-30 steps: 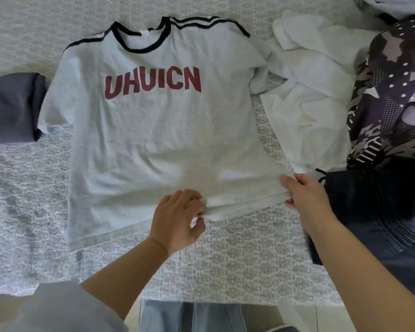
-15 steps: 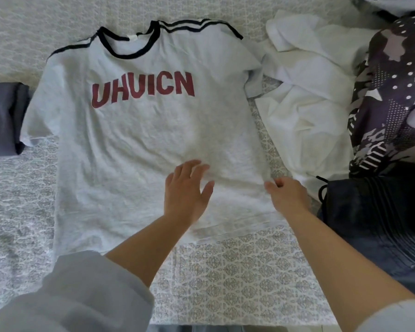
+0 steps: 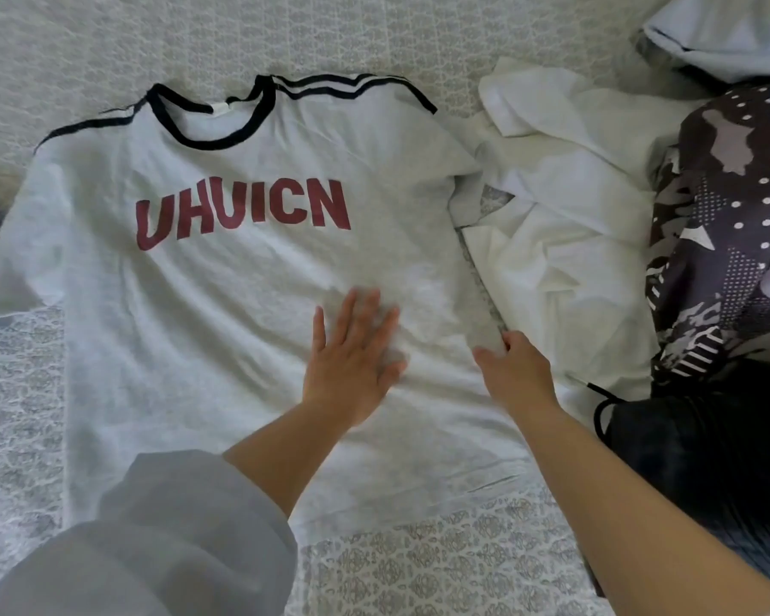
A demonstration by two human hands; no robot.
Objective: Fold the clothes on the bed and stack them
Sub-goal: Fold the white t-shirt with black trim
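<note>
The grey T-shirt (image 3: 223, 304) is spread face-up on the bed (image 3: 441, 566); below its lettering, the left hand (image 3: 352, 353) is pressed flat, smoothing. Its side edge is pinched by the right hand (image 3: 514, 371), probably for folding.

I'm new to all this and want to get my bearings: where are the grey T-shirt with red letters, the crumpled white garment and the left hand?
Grey T-shirt with red letters (image 3: 223, 313), head view: lower chest.
Crumpled white garment (image 3: 565, 224), head view: its middle folds.
Left hand (image 3: 352, 357), head view: back of hand.
</note>
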